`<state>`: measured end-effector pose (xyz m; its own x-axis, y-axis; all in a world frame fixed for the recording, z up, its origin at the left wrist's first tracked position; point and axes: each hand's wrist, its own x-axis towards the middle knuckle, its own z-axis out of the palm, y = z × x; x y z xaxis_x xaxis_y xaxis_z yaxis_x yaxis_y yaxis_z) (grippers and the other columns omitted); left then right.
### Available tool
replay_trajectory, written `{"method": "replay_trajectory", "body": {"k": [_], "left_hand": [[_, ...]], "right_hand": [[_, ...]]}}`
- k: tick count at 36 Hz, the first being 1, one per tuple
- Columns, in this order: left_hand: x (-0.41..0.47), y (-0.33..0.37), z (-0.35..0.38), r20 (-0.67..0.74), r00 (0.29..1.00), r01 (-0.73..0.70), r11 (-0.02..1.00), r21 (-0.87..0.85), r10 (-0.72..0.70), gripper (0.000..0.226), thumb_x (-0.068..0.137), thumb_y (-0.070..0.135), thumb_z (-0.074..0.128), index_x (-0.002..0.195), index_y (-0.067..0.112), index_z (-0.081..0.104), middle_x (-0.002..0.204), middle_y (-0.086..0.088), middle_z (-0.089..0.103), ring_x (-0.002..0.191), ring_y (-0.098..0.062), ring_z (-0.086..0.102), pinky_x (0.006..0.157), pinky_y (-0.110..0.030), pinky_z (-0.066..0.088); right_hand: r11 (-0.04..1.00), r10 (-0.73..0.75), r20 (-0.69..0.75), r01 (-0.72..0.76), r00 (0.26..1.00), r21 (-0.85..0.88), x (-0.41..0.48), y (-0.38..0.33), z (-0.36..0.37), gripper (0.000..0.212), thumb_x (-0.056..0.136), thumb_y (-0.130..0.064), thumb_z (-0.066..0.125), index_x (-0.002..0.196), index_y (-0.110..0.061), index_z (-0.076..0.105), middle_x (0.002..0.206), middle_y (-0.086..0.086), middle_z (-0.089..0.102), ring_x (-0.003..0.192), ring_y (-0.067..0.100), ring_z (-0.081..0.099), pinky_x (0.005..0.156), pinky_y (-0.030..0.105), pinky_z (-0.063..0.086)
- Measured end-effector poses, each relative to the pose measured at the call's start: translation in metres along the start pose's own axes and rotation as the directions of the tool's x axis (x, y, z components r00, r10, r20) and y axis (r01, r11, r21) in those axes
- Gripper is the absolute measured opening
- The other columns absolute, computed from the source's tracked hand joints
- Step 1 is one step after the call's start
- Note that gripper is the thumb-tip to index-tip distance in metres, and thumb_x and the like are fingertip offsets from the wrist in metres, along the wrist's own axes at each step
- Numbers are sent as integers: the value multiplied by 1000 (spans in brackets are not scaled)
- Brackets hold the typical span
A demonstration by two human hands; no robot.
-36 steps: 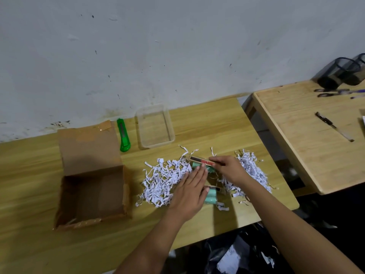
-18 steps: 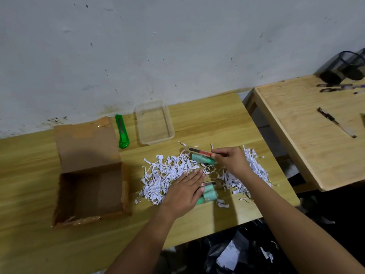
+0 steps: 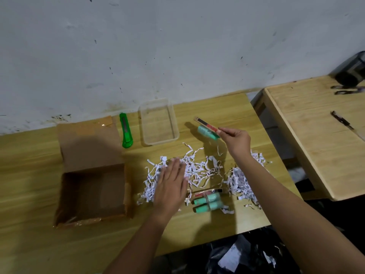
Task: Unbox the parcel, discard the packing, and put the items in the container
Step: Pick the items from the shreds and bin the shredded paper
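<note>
My right hand (image 3: 236,142) holds a carded pack with a mint-green tube (image 3: 207,129) in the air, just right of the clear plastic container (image 3: 159,122), which has nothing in it. My left hand (image 3: 172,186) lies flat, fingers together, on the white shredded paper (image 3: 199,171) spread over the wooden table (image 3: 29,244). A second pack with two mint-green tubes (image 3: 208,201) lies on the table to the right of my left hand. The opened cardboard box (image 3: 92,186) stands empty at the left, flap raised.
A green utility knife (image 3: 125,129) lies between the box flap and the container. A second wooden table (image 3: 316,135) at the right carries scissors, a small tool and a dark holder. Dark bags sit below the table's front edge.
My right hand has lifted its tube pack out of the shredded paper and carried it up toward the container. My left hand slid left over the paper, uncovering the pack with two tubes.
</note>
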<state>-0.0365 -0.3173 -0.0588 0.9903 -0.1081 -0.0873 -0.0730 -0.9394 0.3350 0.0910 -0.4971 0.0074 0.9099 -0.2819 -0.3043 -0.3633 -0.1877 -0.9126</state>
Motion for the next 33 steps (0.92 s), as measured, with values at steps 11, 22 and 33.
{"method": "replay_trajectory", "body": {"k": [11, 22, 33], "left_hand": [[-6, -29, 16, -38, 991, 133, 990, 40, -132, 51, 96, 42, 27, 143, 25, 32, 152, 1, 31, 143, -14, 18, 115, -39, 13], [-5, -34, 23, -104, 989, 105, 994, 3, -104, 48, 95, 40, 32, 139, 22, 42, 148, -2, 38, 141, -13, 23, 112, -41, 21], [-2, -30, 17, -59, 988, 147, 989, 22, -146, 56, 96, 48, 13, 139, 25, 40, 150, 3, 35, 140, -8, 20, 113, -30, 8]], "right_hand": [[997, 11, -75, -5, 997, 74, 44, 1, 62, 26, 83, -9, 66, 107, -1, 67, 107, 11, 69, 93, 16, 64, 76, 16, 50], [981, -130, -25, 125, 991, -147, 58, 0, 99, 19, 84, -11, 63, 102, -7, 69, 102, 9, 71, 92, 19, 65, 77, 20, 45], [955, -95, 418, 202, 903, -218, -8, 16, 27, 17, 85, -5, 62, 99, -11, 68, 102, 3, 68, 91, 17, 63, 83, 22, 53]]}}
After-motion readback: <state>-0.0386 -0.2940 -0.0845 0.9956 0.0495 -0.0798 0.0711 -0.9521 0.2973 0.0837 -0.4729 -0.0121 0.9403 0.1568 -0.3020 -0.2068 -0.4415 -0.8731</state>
